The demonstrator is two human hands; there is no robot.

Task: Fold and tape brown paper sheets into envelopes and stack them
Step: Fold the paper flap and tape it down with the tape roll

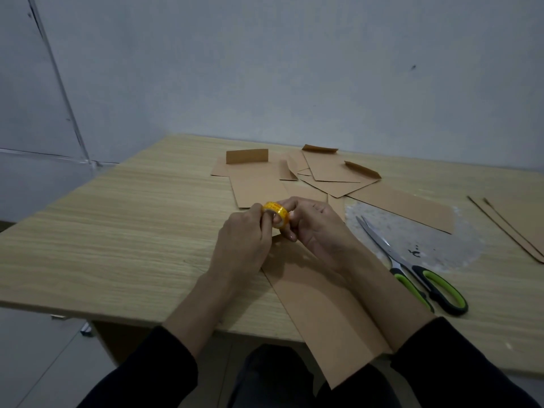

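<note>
Just left of the scissors (393, 258), both hands hold the tape roll (275, 214) over a folded brown sheet (321, 313). The left hand (240, 245) pinches its rim, and the right hand (318, 228) curls round its other side. Beyond the scissors, envelopes (332, 172) lie loosely overlapped on the table (117, 231).

Nothing can be read; the small yellow roll of clear tape (275, 214) bears print too blurred to make out.
</note>
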